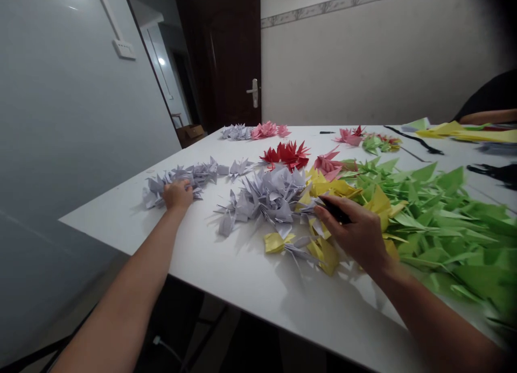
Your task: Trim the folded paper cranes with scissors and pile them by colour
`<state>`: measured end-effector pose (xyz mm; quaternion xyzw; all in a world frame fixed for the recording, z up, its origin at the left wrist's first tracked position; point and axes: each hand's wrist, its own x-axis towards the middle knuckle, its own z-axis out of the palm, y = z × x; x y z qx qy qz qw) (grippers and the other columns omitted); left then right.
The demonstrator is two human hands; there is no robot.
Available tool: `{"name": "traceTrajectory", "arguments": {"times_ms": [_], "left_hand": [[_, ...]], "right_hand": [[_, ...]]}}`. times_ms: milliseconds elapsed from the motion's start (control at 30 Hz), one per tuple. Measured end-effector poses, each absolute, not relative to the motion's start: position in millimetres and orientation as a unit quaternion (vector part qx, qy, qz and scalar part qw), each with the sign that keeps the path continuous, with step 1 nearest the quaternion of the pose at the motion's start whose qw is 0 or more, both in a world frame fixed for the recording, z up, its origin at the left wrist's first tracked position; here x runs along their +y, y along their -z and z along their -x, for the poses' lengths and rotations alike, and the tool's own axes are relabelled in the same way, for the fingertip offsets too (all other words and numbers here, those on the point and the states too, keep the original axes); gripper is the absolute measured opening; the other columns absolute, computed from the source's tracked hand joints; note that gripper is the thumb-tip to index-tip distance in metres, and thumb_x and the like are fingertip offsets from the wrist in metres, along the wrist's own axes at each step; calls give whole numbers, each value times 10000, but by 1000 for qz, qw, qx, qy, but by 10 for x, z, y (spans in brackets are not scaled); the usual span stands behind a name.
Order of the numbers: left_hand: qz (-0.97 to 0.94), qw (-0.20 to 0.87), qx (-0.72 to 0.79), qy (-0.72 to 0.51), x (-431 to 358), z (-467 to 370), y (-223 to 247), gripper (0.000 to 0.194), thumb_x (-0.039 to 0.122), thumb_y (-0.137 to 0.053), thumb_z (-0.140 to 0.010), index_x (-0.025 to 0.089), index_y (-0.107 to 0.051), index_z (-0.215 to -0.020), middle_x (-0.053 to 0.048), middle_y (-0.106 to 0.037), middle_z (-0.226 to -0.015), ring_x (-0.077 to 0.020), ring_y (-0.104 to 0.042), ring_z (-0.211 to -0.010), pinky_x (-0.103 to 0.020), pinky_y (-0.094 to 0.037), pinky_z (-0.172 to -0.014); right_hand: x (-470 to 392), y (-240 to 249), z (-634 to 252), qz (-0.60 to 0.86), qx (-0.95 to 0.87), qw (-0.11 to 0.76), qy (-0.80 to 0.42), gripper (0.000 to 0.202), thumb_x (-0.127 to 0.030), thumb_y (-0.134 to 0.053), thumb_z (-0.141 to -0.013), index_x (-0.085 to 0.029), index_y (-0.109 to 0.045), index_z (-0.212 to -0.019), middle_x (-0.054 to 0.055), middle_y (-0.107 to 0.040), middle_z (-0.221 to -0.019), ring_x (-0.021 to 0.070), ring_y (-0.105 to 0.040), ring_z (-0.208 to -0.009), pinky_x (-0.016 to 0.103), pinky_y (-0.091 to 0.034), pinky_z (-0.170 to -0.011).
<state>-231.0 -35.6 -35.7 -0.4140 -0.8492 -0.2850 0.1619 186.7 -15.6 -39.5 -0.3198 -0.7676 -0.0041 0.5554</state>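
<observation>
Across our white table (pixel 242 276) we see folded paper (pixel 269 195) in many-coloured heaps.
Largest is the green heap (pixel 444 216), spread along the right; to its left, mid-table, sits the lavender heap (pixel 278 187), and farther left runs the lavender row (pixel 204 172). Yellow pieces (pixel 333 185) lie between the green and the lavender, with a few more at the near side. Our right hand (pixel 359 233) is over these, its thumb and fingers grasping a black object (pixel 336 209) that we cannot identify. Beyond the lavender heap is a red cluster (pixel 291 156). Our left hand (pixel 178 194) rests, fingers curled, at the near side of the lavender row; we cannot tell whether it grips any paper.
</observation>
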Motion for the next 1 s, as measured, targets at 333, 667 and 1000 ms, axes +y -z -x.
{"name": "traceTrajectory", "arguments": {"times_ms": [333, 667, 1000], "left_hand": [[351, 156, -880, 278, -224, 2564, 289, 333, 185, -588, -702, 153, -672, -1022, -172, -670, -1018, -418, -473, -1119, -565, -366, -879], [544, 285, -631, 473, -128, 1589, -59, 206, 142, -547, -770, 136, -639, -954, -52, -660, -909, -209, -583, -937, -410, -385, -893], [808, 237, -249, 479, -248, -44, 61, 120, 93, -563, -794, 188, -592, -861, -36, -619, -813, -153, -580, -800, -333, -510, -765]], "right_hand": [[-162, 388, -1878, 314, -772, 552, -13, 216, -324, -634, -826, -171, -679, -972, 77, -734, -870, 196, -693, -733, 311, -561, -673], [-190, 352, -1858, 327, -764, 553, -59, 216, -315, -638, -811, -176, -686, -971, 80, -729, -892, 192, -676, -758, 325, -540, -709], [-100, 319, -1916, 358, -673, 594, -257, 310, -386, -619, -821, -165, -662, -1034, 36, -625, -813, 107, -536, -582, 245, -435, -510]]}}
